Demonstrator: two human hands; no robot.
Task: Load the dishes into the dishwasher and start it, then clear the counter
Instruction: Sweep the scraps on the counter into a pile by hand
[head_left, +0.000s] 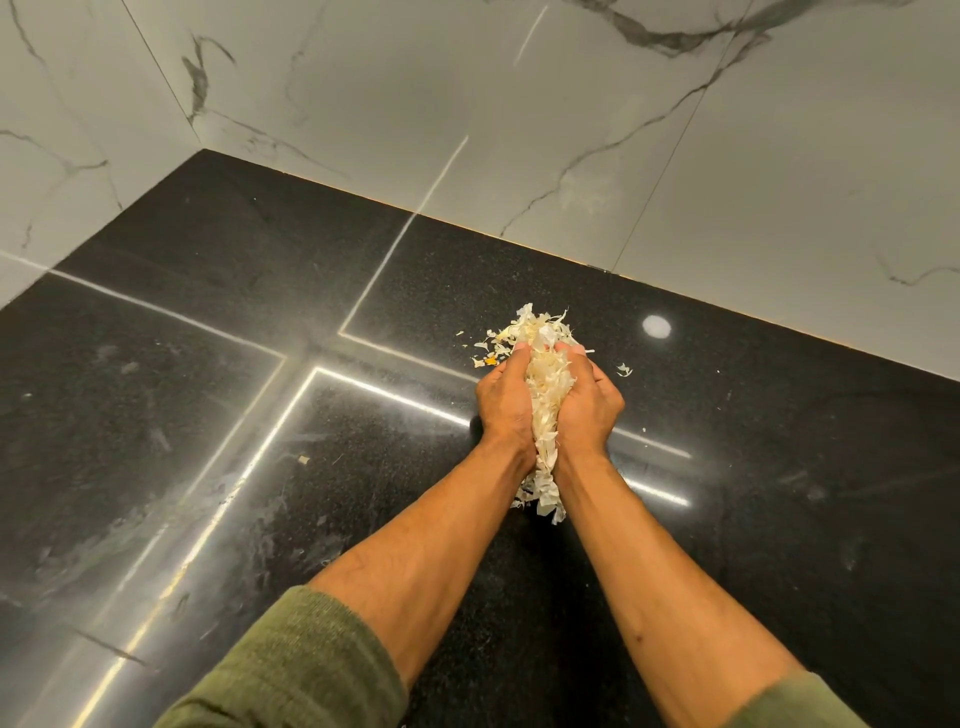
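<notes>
Scooping the peelings (545, 395) off the desk (260, 415), left hand (506, 402) and right hand (589, 402) clamp them between cupped palms; lifting wants an even squeeze, since scraps beside the pile lie loose.

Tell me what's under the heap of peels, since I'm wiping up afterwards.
Black counter under the peels, loose flakes beside them. Left hand and right hand cover the surface directly beneath.

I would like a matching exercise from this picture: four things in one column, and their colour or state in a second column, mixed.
Column 1:
1. countertop
2. wall tiles
3. pale peels
4. sleeve

Column 2:
A. olive green
B. white with grey veins
C. pressed between the left hand and the right hand
D. glossy black

Pairs: 1-D, 2-B, 3-C, 4-A
</notes>
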